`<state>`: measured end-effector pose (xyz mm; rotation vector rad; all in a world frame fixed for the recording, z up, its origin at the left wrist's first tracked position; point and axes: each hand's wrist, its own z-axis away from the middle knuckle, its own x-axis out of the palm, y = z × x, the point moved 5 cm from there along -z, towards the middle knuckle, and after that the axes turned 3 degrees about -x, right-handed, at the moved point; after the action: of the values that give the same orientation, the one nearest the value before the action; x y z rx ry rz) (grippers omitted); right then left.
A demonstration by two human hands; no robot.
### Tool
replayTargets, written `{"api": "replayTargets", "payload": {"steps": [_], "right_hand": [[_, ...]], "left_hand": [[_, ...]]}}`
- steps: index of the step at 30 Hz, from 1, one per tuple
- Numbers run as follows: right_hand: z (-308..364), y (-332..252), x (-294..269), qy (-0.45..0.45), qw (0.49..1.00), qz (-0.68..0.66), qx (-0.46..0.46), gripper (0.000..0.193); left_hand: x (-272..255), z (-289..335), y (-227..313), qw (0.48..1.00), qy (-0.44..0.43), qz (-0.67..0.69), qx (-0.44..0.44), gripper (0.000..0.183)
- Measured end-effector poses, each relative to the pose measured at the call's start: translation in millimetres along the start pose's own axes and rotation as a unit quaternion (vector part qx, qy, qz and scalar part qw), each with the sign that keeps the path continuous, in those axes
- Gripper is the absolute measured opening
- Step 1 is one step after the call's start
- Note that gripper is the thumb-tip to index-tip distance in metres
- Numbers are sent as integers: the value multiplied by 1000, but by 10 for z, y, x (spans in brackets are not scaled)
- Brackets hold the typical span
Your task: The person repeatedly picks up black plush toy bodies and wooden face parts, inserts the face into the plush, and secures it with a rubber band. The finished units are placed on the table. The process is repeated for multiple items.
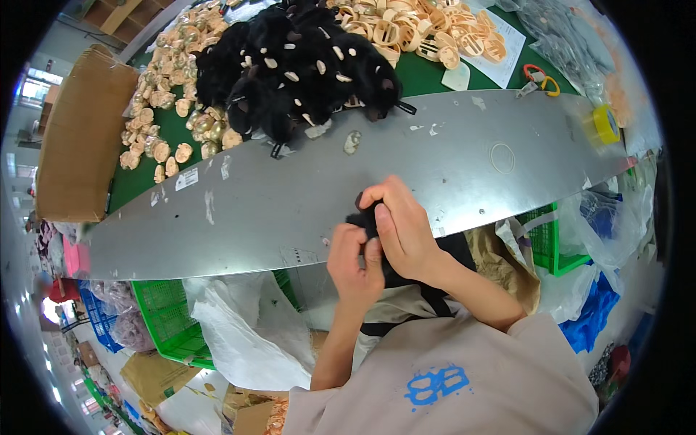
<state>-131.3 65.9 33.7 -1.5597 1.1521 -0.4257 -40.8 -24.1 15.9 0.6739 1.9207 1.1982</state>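
Note:
Near the front edge of the grey table, my left hand and my right hand are closed on a small black fuzzy piece. My fingers cover most of it, so its exact kind does not show. Beyond my hands lies a heap of black plush pieces, with small cream bits on them and black loops at some ends. Cream plastic parts with golden, shiny domes are spread left of the heap. More cream slotted parts are piled to its right.
Scissors and a yellow tape roll lie at the far right, near clear plastic bags. A rubber band rests on the table. A cardboard box stands left. Green crates and a white sack sit below the edge.

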Motion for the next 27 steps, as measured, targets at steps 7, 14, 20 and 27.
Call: {"api": "replayTargets", "payload": {"steps": [7, 14, 20, 27], "right_hand": [[-133, 147, -29, 44, 994, 86, -49, 16], [88, 27, -564, 93, 989, 96, -62, 27], [221, 305, -1126, 118, 961, 243, 62, 10], [250, 343, -1152, 94, 932, 347, -35, 5]], "left_hand": [[-120, -140, 104, 997, 2, -70, 27, 12], [-1534, -698, -78, 952, 162, -256, -51, 17], [-1835, -870, -751, 884, 53, -465, -13, 55], [-2290, -1641, -655, 900, 146, -409, 38, 19]]}}
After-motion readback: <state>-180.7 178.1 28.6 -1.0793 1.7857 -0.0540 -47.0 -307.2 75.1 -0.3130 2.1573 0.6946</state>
